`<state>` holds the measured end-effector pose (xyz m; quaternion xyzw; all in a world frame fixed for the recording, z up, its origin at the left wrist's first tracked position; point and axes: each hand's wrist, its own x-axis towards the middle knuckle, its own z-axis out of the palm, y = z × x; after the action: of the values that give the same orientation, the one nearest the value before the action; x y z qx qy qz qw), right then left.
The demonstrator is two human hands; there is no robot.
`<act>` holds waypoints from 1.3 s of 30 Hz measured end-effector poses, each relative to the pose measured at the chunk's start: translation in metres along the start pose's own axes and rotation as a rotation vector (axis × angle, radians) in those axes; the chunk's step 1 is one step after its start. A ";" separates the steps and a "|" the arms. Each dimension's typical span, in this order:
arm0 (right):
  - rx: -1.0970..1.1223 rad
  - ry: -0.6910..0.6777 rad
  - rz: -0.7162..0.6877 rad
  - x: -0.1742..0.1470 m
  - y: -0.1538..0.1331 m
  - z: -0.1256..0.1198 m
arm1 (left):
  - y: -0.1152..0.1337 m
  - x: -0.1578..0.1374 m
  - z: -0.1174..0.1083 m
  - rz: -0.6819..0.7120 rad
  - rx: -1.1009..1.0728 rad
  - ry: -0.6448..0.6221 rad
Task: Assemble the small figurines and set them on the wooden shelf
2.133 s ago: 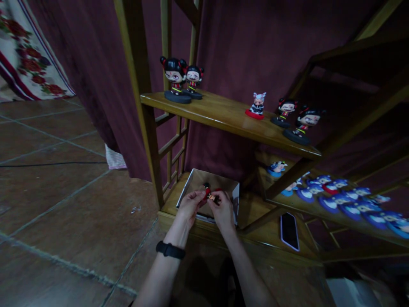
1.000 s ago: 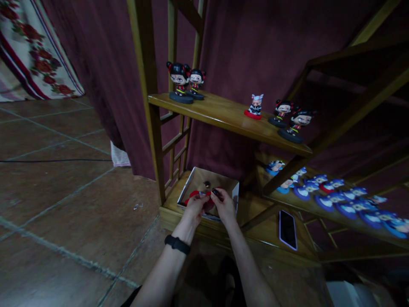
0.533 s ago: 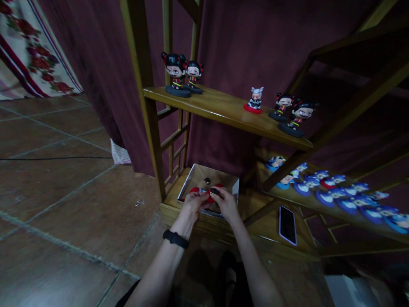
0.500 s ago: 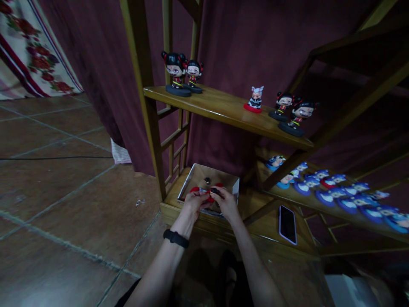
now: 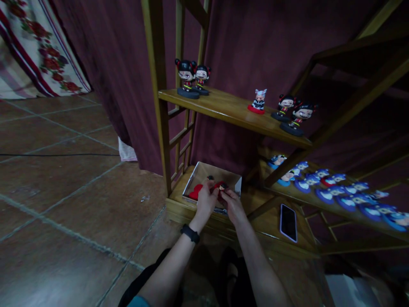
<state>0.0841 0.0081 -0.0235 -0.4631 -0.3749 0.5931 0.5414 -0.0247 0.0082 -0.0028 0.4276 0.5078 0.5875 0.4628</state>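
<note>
Both my hands are over a shallow cardboard box [image 5: 222, 172] on the low shelf. Between the fingertips of my right hand [image 5: 234, 206] is a small dark-haired figurine [image 5: 223, 186], its lower part hidden by the fingers. My left hand [image 5: 206, 200], with a black band on the wrist, reaches in beside it. Its fingers are curled, and what they grip is hidden. Just past the left fingers, another small black-topped figurine [image 5: 210, 177] shows in the box. A red base [image 5: 195, 192] lies at the box's left side, with more red behind the hands.
On the upper shelf [image 5: 223, 104] stand two black-haired figurines [image 5: 187, 79] at left, a silver-haired one [image 5: 258, 101], and two more black-haired ones [image 5: 297, 118] at right. Several blue-based figurines [image 5: 332, 194] fill the right shelf. A phone [image 5: 288, 222] lies right of the box.
The view has shifted slightly, moving the scene rightward. My left hand has turned and reached farther into the box; the silvery piece by its fingers is now out of sight. My right hand keeps the dark-haired figurine.
</note>
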 end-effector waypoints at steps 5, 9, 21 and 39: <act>0.114 0.022 0.068 -0.005 0.000 -0.021 | 0.015 -0.022 -0.001 0.299 0.718 -0.247; 0.157 0.044 0.091 -0.014 0.003 -0.029 | 0.017 -0.030 0.000 0.485 1.041 -0.368; 0.183 0.089 0.091 -0.013 0.004 -0.027 | 0.019 -0.034 0.002 0.527 1.167 -0.384; 0.244 0.073 0.162 -0.011 0.008 -0.018 | -0.006 -0.011 -0.002 0.202 0.464 -0.218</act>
<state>0.0985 -0.0045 -0.0348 -0.4438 -0.2417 0.6587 0.5574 -0.0238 -0.0026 -0.0092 0.6313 0.5307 0.4494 0.3433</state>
